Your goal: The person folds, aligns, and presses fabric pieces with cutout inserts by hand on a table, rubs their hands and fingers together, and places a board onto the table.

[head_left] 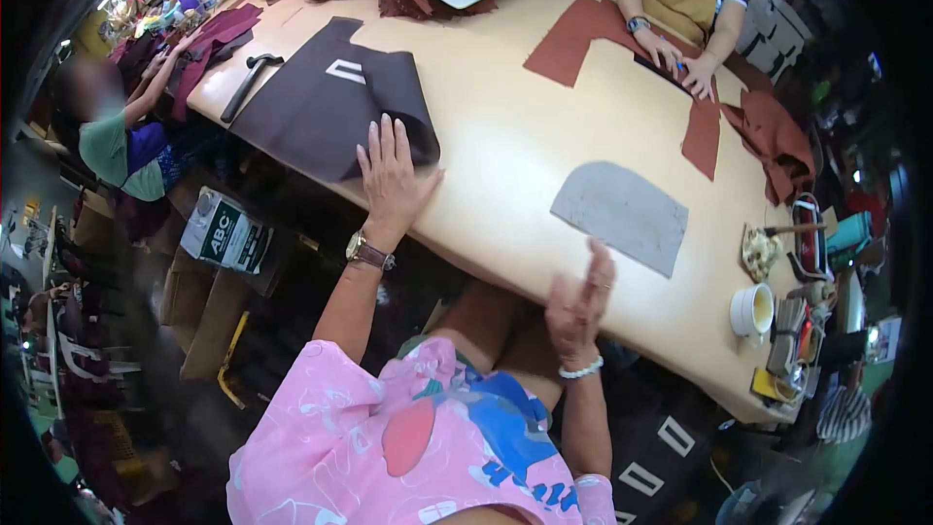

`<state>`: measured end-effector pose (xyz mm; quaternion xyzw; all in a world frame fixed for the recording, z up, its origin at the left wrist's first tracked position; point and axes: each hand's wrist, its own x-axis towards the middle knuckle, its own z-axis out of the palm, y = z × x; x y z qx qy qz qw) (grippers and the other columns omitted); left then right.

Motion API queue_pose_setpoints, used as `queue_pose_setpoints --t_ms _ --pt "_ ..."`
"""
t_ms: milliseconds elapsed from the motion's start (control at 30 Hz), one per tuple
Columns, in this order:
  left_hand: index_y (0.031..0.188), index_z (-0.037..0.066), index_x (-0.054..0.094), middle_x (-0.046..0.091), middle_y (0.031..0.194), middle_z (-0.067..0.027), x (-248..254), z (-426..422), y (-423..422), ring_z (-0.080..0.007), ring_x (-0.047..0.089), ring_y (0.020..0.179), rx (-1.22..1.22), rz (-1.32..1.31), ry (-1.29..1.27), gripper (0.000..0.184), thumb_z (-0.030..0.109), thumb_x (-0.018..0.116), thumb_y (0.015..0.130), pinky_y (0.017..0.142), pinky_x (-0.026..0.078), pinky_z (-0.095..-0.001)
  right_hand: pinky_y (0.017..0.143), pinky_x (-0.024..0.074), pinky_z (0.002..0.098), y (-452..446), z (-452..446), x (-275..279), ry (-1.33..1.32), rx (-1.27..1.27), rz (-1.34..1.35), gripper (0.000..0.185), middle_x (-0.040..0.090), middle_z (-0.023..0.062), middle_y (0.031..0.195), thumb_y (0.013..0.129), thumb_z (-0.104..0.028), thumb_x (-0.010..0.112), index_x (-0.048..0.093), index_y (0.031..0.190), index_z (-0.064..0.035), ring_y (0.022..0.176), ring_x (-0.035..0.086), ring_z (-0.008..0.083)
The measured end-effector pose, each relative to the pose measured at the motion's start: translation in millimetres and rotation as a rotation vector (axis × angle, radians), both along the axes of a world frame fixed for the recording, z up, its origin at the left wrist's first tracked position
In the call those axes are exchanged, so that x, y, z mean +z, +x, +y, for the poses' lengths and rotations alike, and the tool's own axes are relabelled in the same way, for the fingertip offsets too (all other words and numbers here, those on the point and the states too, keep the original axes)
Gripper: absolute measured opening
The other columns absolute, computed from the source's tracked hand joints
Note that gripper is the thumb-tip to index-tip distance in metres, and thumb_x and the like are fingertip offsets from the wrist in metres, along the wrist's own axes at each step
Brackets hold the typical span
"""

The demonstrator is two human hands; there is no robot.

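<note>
My left hand (394, 175) lies spread with its fingertips on the near right part of a dark brown sheet (311, 117), which bulges up at its right side. A small cream rectangular frame shape (346, 70) shows on the sheet. My right hand (581, 301) is raised at the table's front edge, blurred by motion, with fingers apart and nothing in it. Just beyond it lies a grey rounded flat piece (627, 214). To the left of the dark sheet rests a hammer (249, 86).
Across the table (486, 136), a person (680, 0) works on rust-red pieces (583, 34). Another person (126, 136) handles maroon material (216, 49) at the left. A white cup (751, 313) stands at the right edge, near a stack of items (787, 335). Boxes stand below left.
</note>
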<state>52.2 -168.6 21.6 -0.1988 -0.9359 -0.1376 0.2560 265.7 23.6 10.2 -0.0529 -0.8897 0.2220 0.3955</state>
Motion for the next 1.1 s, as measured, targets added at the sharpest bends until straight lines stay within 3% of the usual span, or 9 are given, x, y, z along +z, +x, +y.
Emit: queue_pose_setpoints --t_ms 100,233,333,467,600,700,900,1033,1100 --pt "0.132 -0.002 0.034 0.03 0.138 -0.0215 4 -1 -17 -0.0362 0.026 0.129 0.018 -0.072 -0.037 0.078 0.041 0.063 0.073 0.102 0.021 -0.0551 0.101 0.0264 0.0472 -72 -20 22 -0.027 0.131 -0.078 0.07 0.043 0.0194 0.127 0.077 -0.013 0.061 0.025 0.136 0.0015 0.12 0.04 0.0334" --pt "0.118 0.003 0.052 0.046 0.125 -0.019 -21 -6 -16 -0.0367 0.039 0.119 -0.161 -0.137 0.066 0.044 0.024 0.058 0.079 0.098 0.028 -0.0549 0.088 0.0378 0.0416 -178 -48 45 -0.078 0.262 -0.217 0.083 0.053 0.0182 0.109 0.074 -0.014 0.064 0.014 0.139 0.0019 0.102 0.05 0.0332" --pt "0.113 0.004 0.055 0.049 0.122 -0.0173 -14 -10 -15 -0.0361 0.041 0.117 -0.207 -0.187 0.126 0.036 0.022 0.055 0.082 0.097 0.03 -0.0542 0.082 0.0434 0.0408 -231 -69 37 -0.11 0.255 -0.485 0.089 0.053 0.0212 0.113 0.071 -0.011 0.066 0.01 0.139 0.001 0.098 0.052 0.0371" --pt "0.109 0.003 0.058 0.053 0.119 -0.0145 -12 -9 -14 -0.0341 0.042 0.117 -0.214 -0.186 0.158 0.029 0.02 0.051 0.086 0.097 0.03 -0.0532 0.072 0.0462 0.0422 -276 -73 11 0.05 0.15 -0.365 0.086 0.059 0.0188 0.103 0.064 0.002 0.054 0.012 0.139 0.0008 0.085 0.058 0.036" --pt "0.109 0.001 0.058 0.055 0.117 -0.0145 -19 -7 -10 -0.0314 0.046 0.115 -0.286 -0.199 0.164 0.029 0.018 0.049 0.087 0.097 0.03 -0.0526 0.068 0.0469 0.0418 -305 -65 16 -0.26 0.031 -0.266 0.077 0.064 0.016 0.082 0.068 0.0 0.048 0.017 0.138 -0.0016 0.073 0.061 0.0337" --pt "0.109 -0.001 0.057 0.055 0.117 -0.0147 -10 8 11 -0.0306 0.047 0.114 -0.416 -0.223 0.147 0.029 0.017 0.05 0.087 0.096 0.031 -0.052 0.063 0.0472 0.0459 -300 -47 32 -0.319 -0.063 -0.309 0.076 0.061 0.0196 0.072 0.07 -0.004 0.051 0.017 0.138 -0.0025 0.067 0.06 0.0373" --pt "0.11 -0.001 0.057 0.055 0.118 -0.015 -5 60 86 -0.0314 0.047 0.114 -0.78 -0.34 0.175 0.03 0.017 0.053 0.085 0.094 0.034 -0.0507 0.063 0.0458 0.0475 -207 25 48 -0.247 -0.355 -0.378 0.07 0.061 0.0211 0.071 0.076 -0.01 0.051 0.019 0.138 -0.0039 0.067 0.06 0.0389" --pt "0.121 0.0 0.049 0.048 0.127 -0.0169 16 80 109 -0.0331 0.041 0.121 -1.104 -0.59 0.208 0.045 0.029 0.054 0.086 0.099 0.03 -0.0478 0.058 0.0428 0.0481 -118 94 30 -0.174 -0.474 -0.306 0.068 0.058 0.0251 0.067 0.08 -0.01 0.055 0.019 0.138 -0.005 0.063 0.057 0.0421" --pt "0.124 0.001 0.046 0.043 0.131 -0.0182 28 88 103 -0.0338 0.036 0.125 -1.115 -0.569 0.166 0.05 0.032 0.053 0.086 0.102 0.027 -0.0469 0.055 0.0407 0.0479 -74 126 28 -0.125 -0.501 -0.264 0.069 0.057 0.0253 0.067 0.08 -0.008 0.057 0.02 0.138 -0.0049 0.062 0.056 0.0429"
